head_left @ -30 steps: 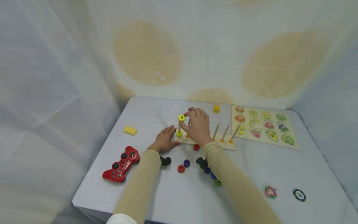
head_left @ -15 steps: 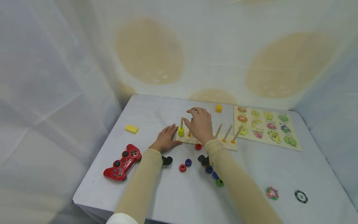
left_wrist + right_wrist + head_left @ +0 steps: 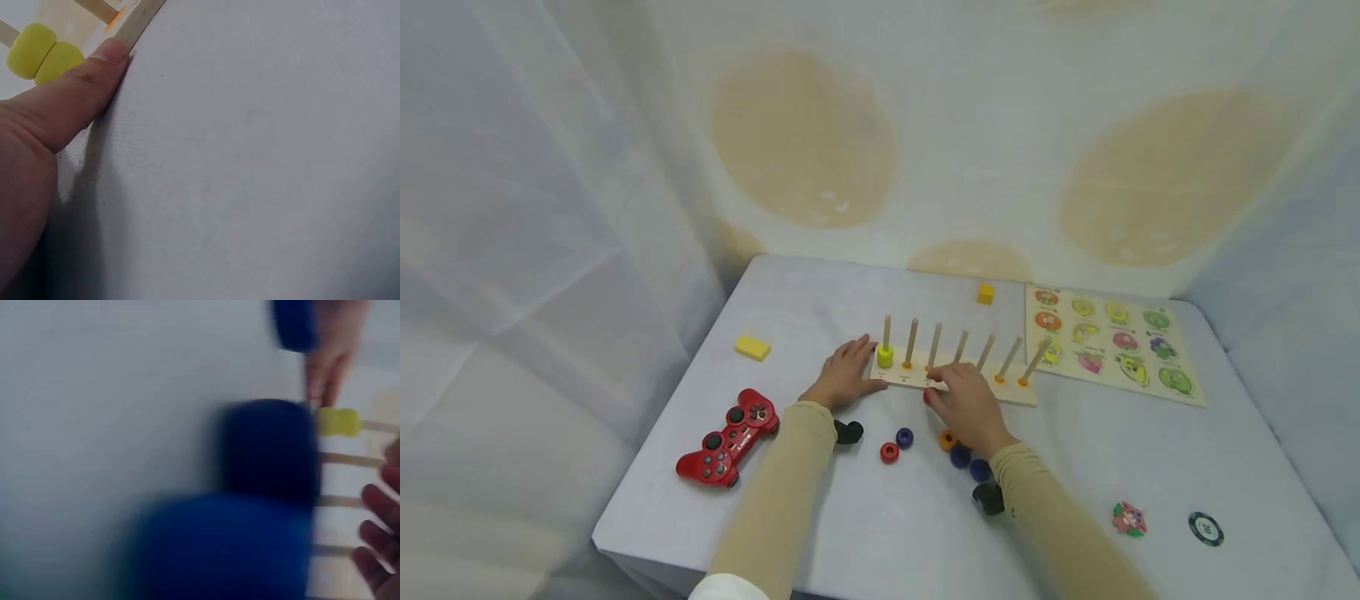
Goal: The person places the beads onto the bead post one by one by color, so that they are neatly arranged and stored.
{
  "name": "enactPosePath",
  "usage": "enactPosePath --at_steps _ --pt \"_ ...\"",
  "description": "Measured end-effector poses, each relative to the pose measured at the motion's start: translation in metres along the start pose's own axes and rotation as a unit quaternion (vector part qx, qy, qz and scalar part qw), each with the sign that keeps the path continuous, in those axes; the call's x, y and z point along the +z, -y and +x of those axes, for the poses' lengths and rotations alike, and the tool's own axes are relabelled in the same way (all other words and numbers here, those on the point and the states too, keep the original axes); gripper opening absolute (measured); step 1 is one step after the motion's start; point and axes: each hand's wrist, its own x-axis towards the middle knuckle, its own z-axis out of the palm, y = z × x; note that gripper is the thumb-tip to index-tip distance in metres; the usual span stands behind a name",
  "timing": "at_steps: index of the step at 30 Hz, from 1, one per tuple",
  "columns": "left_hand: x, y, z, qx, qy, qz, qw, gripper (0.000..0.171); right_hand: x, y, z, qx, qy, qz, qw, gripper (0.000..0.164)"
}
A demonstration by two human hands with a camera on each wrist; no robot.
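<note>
My left hand [image 3: 846, 375] lies with straight fingers at the left end of a wooden peg board [image 3: 906, 379]. Its thumb [image 3: 100, 69] rests on the board's front edge in the left wrist view. Two yellow rings [image 3: 885, 357] are stacked on the leftmost peg; the other upright pegs carry no stacks. Low over the board's front, my right hand [image 3: 972, 408] has its thumb and index finger apart, right at a red ring [image 3: 927, 397] partly hidden by them. In the right wrist view its fingers [image 3: 375, 544] are loosely bent, with blurred blue rings [image 3: 269, 450] nearby.
Nearer the front lie another red ring [image 3: 889, 452], a blue ring [image 3: 905, 437], an orange ring [image 3: 947, 440] and dark blue rings [image 3: 960, 456]. A red game controller [image 3: 728, 437] is at left, a fruit puzzle board [image 3: 1112, 342] at back right, a poker chip [image 3: 1206, 528] at front right.
The right hand let go of a yellow ring onto the leftmost peg, where it sits on another. It then moved down and right to the red ring. The left hand stayed put.
</note>
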Motion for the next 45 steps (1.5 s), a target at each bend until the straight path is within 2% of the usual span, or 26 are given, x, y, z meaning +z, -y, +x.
enactPosePath --at_steps 2,5,13,18,23,28,32,37,43,45 --pt "0.001 0.000 0.002 0.001 -0.002 0.000 1.0000 0.090 0.009 -0.007 -0.012 0.034 0.053 -0.022 0.998 0.038" --pt "0.000 0.000 0.003 0.000 -0.008 -0.001 1.0000 0.090 0.015 -0.011 -0.017 0.058 0.075 -0.032 0.995 0.048" --pt "0.000 -0.004 -0.003 -0.010 0.004 -0.004 0.9999 0.089 0.021 -0.008 -0.016 0.073 0.049 -0.039 0.995 0.029" --pt "0.002 -0.002 -0.001 -0.007 0.001 0.002 1.0000 0.090 0.018 -0.002 -0.010 0.055 0.018 -0.038 0.998 0.029" --pt "0.002 -0.001 0.001 -0.007 0.002 0.000 1.0000 0.090 -0.007 0.018 0.014 0.030 -0.042 -0.011 0.999 0.033" --pt "0.003 -0.002 0.001 -0.018 0.002 -0.006 0.9998 0.090 -0.034 0.037 0.049 0.021 -0.110 -0.001 0.994 0.032" --pt "0.002 -0.005 -0.002 -0.020 0.003 -0.017 0.9996 0.089 -0.042 0.041 0.069 0.058 -0.083 -0.032 0.994 0.032" --pt "-0.001 -0.007 -0.008 -0.011 0.004 -0.014 0.9998 0.088 -0.042 0.039 0.074 0.096 -0.032 -0.047 0.994 0.036" --pt "-0.004 -0.010 -0.012 -0.003 -0.005 -0.006 1.0000 0.086 -0.038 0.035 0.068 0.091 -0.036 -0.037 0.994 0.047" --pt "-0.005 -0.011 -0.013 -0.002 -0.004 -0.007 1.0000 0.086 -0.037 0.035 0.064 0.080 -0.049 -0.029 0.995 0.045"
